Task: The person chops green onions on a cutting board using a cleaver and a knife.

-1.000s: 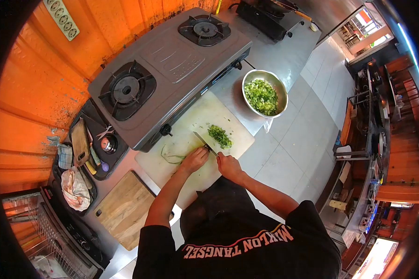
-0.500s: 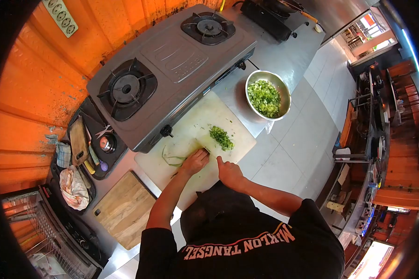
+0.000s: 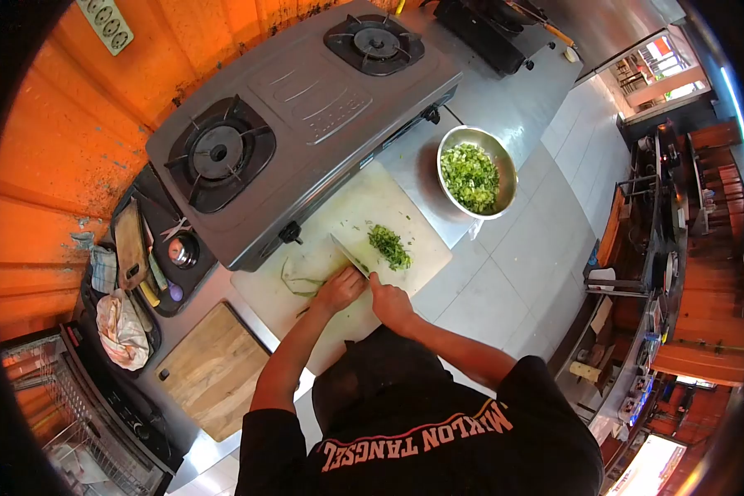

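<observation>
My right hand is closed round the handle of a kitchen knife, whose blade points away from me and to the left over a white cutting board. Beside the blade, my left hand is curled down on the board, holding spring onion greens that its fingers mostly hide. A small heap of chopped greens lies just right of the knife. Several long loose green strips rest left of my left hand.
A steel bowl of chopped spring onion stands beyond the board at the right. A two-burner gas stove borders the board's far side. At left are a wooden board and a black tray with utensils.
The knife has tilted so more of its blade shows, and my right hand has come closer to my left. The whole view has shifted slightly.
</observation>
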A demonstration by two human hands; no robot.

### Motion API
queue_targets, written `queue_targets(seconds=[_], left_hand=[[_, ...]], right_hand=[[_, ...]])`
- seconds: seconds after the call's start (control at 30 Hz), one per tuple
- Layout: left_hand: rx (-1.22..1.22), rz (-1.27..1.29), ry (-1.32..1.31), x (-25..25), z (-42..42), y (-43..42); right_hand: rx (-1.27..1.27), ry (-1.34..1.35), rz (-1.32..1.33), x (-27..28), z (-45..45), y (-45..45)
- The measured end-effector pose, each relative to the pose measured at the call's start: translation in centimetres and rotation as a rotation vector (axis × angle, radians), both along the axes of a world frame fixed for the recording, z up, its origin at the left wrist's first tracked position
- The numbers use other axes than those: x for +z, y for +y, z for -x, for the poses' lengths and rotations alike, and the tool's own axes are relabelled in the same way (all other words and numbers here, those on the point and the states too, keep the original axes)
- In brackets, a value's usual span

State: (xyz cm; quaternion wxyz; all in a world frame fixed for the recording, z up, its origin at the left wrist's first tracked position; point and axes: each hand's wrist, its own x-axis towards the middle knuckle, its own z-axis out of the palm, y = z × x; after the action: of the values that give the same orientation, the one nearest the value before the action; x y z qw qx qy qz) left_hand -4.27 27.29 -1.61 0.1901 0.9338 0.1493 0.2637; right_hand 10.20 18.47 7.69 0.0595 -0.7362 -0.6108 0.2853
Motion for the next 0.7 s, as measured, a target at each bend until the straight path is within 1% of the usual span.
queue_targets(seconds=[0.03,0.1,0.17,0.2,0.27,0.33,0.37,0.4,0.47,0.5,0.53,0.57,0.63,0.7], left_hand=[[0.001,-0.004,-0.009,-0.4,-0.3,0.4],[-0.011,-0.145,-0.037,-0.2,0.0,0.2],[-0.008,-0.125,-0.035,-0.7,0.2,0.6],[-0.011,-0.091,-0.037,-1.0,0.3,-0.1],[0.019,-0.094,-0.027,-1.0,0.1,-0.6],[0.029,-0.109,-0.012,-0.9,0.0,-1.1],[0.020,-0.122,-0.050,-0.7,0.2,-1.3],[0.024,-0.160,-0.098,-0.6,-0.3,0.2],[0.013,-0.209,-0.078,-0.3,-0.2,0.9],[-0.002,-0.241,-0.059,0.1,-0.1,0.4],[-0.004,-0.177,-0.033,0.4,0.0,0.2],[-0.004,-0.182,-0.034,0.4,-0.1,0.4],[0.025,-0.191,-0.087,0.6,-0.1,0.2],[0.038,-0.245,-0.108,0.4,-0.5,0.8]], right_hand=[[0.001,-0.018,-0.006,-0.2,-0.3,0.4],[-0.003,-0.028,0.005,1.2,0.2,-0.4],[-0.061,-0.039,0.163,2.5,0.5,-1.1],[-0.052,-0.039,0.179,1.5,0.5,-1.3],[-0.038,-0.014,0.029,-0.9,0.2,-0.4],[-0.032,-0.017,0.056,0.3,0.0,1.0],[-0.027,-0.019,0.076,1.1,0.3,1.3],[-0.025,-0.025,0.054,1.6,0.3,1.8],[-0.034,-0.038,0.103,2.3,0.8,0.1],[-0.030,-0.037,0.117,1.5,0.8,0.0],[-0.024,-0.028,0.096,0.1,0.6,0.4],[-0.020,-0.022,0.062,-0.2,0.5,1.3],[-0.015,-0.044,0.052,0.8,0.6,-0.4],[0.010,-0.078,0.017,0.9,0.3,0.5]])
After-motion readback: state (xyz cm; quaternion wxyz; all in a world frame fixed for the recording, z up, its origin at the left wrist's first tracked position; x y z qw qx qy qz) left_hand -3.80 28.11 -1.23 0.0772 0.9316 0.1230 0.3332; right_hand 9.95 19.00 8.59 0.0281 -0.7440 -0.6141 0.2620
